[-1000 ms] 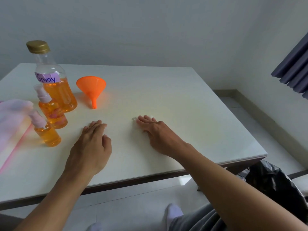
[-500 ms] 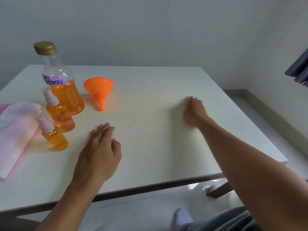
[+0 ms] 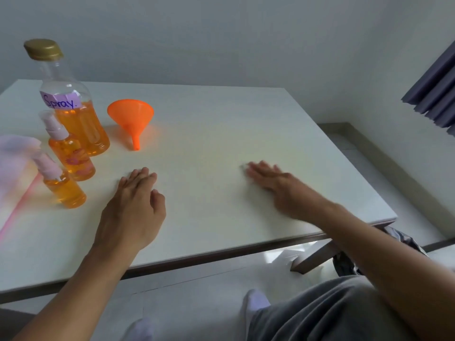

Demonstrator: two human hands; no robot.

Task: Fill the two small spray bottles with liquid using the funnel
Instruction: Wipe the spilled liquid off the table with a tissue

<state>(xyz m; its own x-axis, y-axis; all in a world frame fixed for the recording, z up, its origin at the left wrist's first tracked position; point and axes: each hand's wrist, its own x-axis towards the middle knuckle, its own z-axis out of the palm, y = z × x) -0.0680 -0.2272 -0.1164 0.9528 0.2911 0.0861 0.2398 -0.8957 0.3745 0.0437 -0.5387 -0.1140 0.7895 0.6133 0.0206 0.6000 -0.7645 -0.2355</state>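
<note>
Right hand: back from the right of the table, flat, empty (blurred). Left hand: flat, empty, unmoved. 2 spray bottles: full, capped, far left. Funnel: on its side. Filling apparently done.

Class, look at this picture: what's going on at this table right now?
A person's left hand lies flat on the white table; the blurred right hand is open too. Neither holds anything. The orange funnel lies untouched beside the capped bottle labelled Spray. The nearer spray bottle and farther spray bottle have pump tops on and hold orange liquid.
</note>
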